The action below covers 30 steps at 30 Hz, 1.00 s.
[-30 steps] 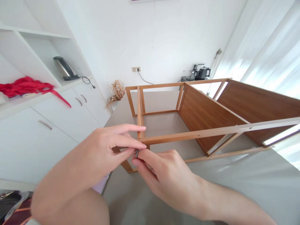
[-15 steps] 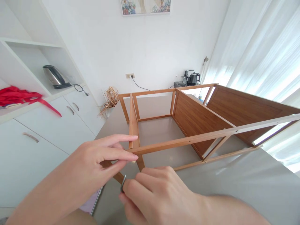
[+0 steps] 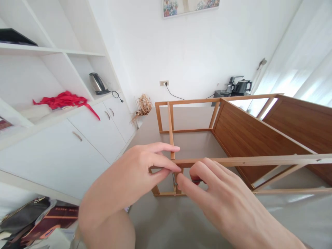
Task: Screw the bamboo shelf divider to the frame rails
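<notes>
A wooden shelf frame lies on its side on a grey tabletop. My left hand is at its near left corner, index finger across the end of a narrow crossbar, thumb and middle finger pinched against the front rail below. What sits between those fingertips is hidden. My right hand is closed around a hex key. The key's bent end stands up just under the rail, close to my left fingertips, and another dark part shows between my right fingers.
White shelving on the left holds a kettle and red cloth. Dried plants stand behind the table. A black coffee maker and kettle are at the back right, near a white curtain. Bags lie low left.
The view has swung left. My right hand has lifted the hex key from below the corner up to the rail beside my left fingertips. My left hand stays at the crossbar's end.
</notes>
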Available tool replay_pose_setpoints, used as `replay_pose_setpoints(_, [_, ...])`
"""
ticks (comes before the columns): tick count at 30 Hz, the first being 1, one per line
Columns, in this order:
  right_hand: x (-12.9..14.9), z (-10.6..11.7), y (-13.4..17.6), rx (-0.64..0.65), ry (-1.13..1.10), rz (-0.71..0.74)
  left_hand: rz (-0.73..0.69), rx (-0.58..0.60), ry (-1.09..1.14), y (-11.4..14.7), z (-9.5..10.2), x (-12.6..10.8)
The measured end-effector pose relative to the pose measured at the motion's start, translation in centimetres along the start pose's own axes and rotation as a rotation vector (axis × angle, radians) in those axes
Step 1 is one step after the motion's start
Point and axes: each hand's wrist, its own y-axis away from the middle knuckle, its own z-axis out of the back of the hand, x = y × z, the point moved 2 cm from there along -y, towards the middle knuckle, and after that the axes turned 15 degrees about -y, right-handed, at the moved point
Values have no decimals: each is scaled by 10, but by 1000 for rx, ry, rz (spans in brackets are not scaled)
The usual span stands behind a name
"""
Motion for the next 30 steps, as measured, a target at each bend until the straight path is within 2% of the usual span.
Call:
replay_pose_setpoints(5, [-4,-7,1,-35,37,11,0,-7,9,0,1,-2])
replay_pose_setpoints(13, [2,-4,0,-97,9,-7,11,10,26,1,2,-3])
replay_pose_setpoints(30, [-1,-7,4,-124,-112,-25,-59,-3,23,1,5,-1])
